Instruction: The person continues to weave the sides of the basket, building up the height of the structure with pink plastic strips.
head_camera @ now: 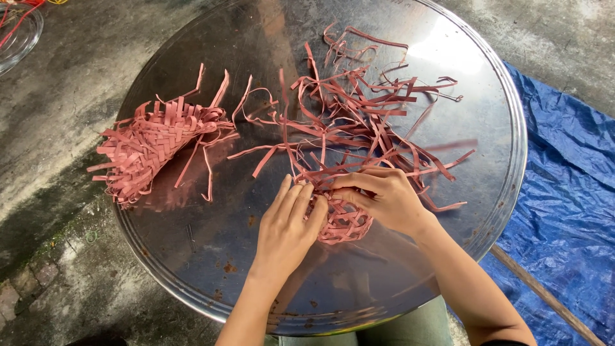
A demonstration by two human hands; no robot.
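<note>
Concrete floor, grey and stained, surrounds a large round shiny metal tray (192,256) that serves as the work surface; a crumpled blue plastic tarp (564,192) lies past the tray's rim on the person's right, with a thin wooden stick (544,295) on it. Near the tray's middle sits a small half-woven piece of pink flat strips (346,221), its unwoven ends fanning away from the person into a loose tangle of pink strips (359,109). The left hand (288,227) lies flat against the near-left side of that piece, fingers straight and together, pressing rather than gripping. The right hand (384,198) curls over its far-right side, thumb and fingertips pinched on what looks like one strip end; the exact strip cannot be told. Toward the tray's left rim rests a larger finished-looking woven pink strip mat (150,144), well apart from both hands. A clear glass bowl (19,32) sits off the tray at the far left. Judgement: weaving is mid-course, one strand being tucked. The next move likely calls for steady hold-down by the flat hand while the pinched strip passes under a crossing strand.
</note>
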